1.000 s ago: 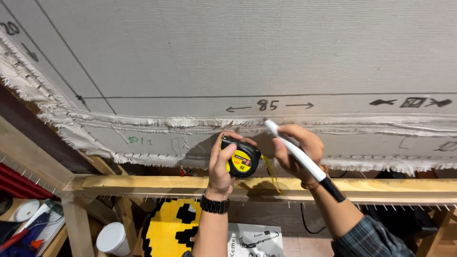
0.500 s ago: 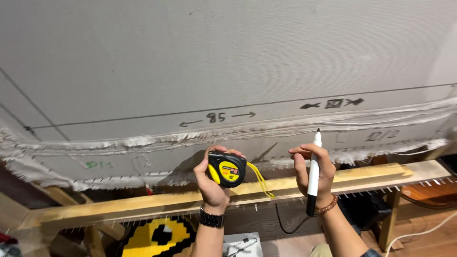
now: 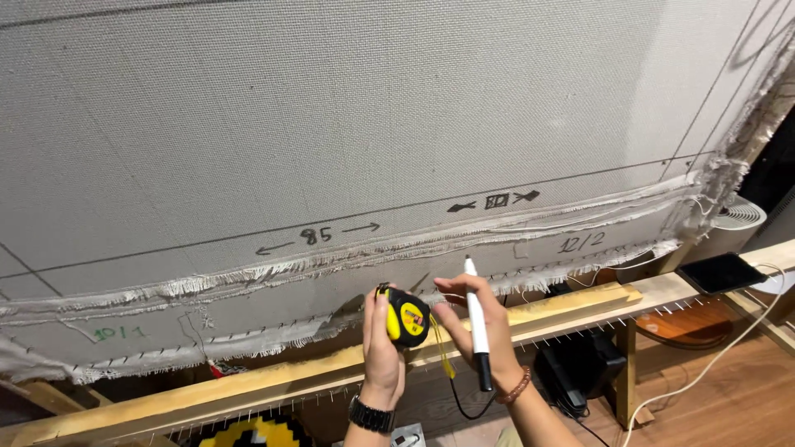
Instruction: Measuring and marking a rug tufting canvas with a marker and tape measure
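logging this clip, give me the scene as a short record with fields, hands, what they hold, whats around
left hand: grips a yellow and black tape measure, black watch on the wrist
right hand: holds a white marker upright, tip up, black end down; bead bracelet on the wrist
backdrop: grey woven cloth stretched on a wooden frame, frayed at its lower edge, drawn lines and marks on it
right side: dark tablet on the frame

Hands (image 3: 447, 331) hemmed: cloth (image 3: 348, 124) ahead (beam (image 3: 248, 389) below).
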